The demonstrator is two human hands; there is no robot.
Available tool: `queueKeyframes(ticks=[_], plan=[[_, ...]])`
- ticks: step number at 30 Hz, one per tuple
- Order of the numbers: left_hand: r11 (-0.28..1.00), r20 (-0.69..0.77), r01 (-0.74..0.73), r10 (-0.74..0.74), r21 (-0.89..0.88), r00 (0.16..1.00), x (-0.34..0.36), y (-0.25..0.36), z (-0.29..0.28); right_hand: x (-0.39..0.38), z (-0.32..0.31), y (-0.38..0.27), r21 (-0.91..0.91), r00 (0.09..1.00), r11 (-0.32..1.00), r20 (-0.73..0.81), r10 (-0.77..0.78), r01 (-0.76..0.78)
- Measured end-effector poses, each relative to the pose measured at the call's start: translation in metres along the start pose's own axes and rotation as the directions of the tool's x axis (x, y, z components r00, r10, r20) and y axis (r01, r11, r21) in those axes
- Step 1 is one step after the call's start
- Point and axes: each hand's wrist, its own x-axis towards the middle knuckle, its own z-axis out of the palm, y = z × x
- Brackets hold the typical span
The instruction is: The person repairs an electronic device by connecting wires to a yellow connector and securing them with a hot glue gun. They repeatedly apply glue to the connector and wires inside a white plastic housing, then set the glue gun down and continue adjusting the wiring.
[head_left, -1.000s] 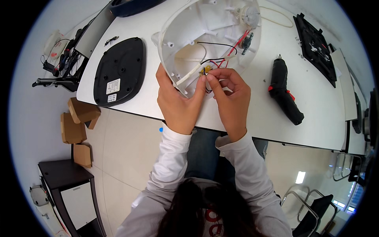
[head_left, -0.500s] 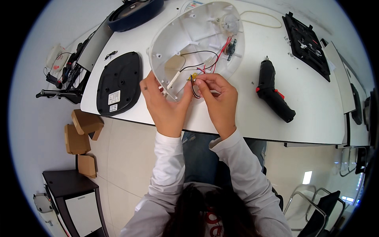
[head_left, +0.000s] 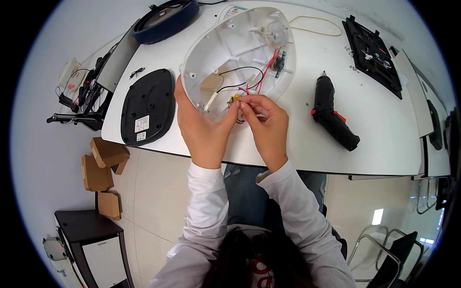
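Note:
A white plastic housing, hollow side up, stands tilted on the table's near part. My left hand grips its left rim from outside, while the thumb reaches to the near edge. My right hand is closed in a pinch beside that thumb; whatever lies between its fingertips is hidden. Touching the fingers is a small yellow part with thin dark wire around it. Inside the housing run a black wire, red wires and a white sleeve. A clear round part sits at the far end.
A black base plate lies left of the housing. To the right are a black electric screwdriver, loose screws and an open tool case. A dark blue round part stands at the back left. Cardboard boxes are on the floor.
My left thumb has moved up against my right fingertips. The dark wire loop that hung beside the fingers is now mostly hidden. The housing sits slightly lower in view.

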Motion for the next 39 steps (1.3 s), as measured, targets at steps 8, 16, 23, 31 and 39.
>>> queueKeyframes(ticks=[8, 16, 23, 31, 39], plan=[[0.998, 0.008, 0.049, -0.049, -0.034, 0.999, -0.003, 0.002, 0.002, 0.001, -0.001, 0.004, -0.008, 1.000, 1.000, -0.004, -0.016, 0.016], [0.999, 0.030, 0.005, -0.004, -0.034, 1.000, -0.003, -0.003, 0.002, 0.000, 0.000, 0.001, 0.011, 1.000, 1.000, 0.018, -0.023, 0.023], [0.999, 0.019, 0.009, -0.008, -0.041, 1.000, -0.002, -0.002, 0.003, -0.001, -0.001, 0.002, -0.035, 1.000, 0.999, 0.013, -0.016, 0.016], [1.000, 0.021, 0.006, -0.005, -0.029, 1.000, -0.001, -0.003, 0.002, -0.015, -0.026, -0.018, -0.262, 0.988, 0.958, -0.070, -0.139, 0.116], [1.000, 0.020, -0.002, 0.002, -0.011, 1.000, -0.002, -0.001, 0.003, -0.023, -0.140, -0.065, -0.964, 0.919, 0.171, 0.127, -0.373, 0.203]])
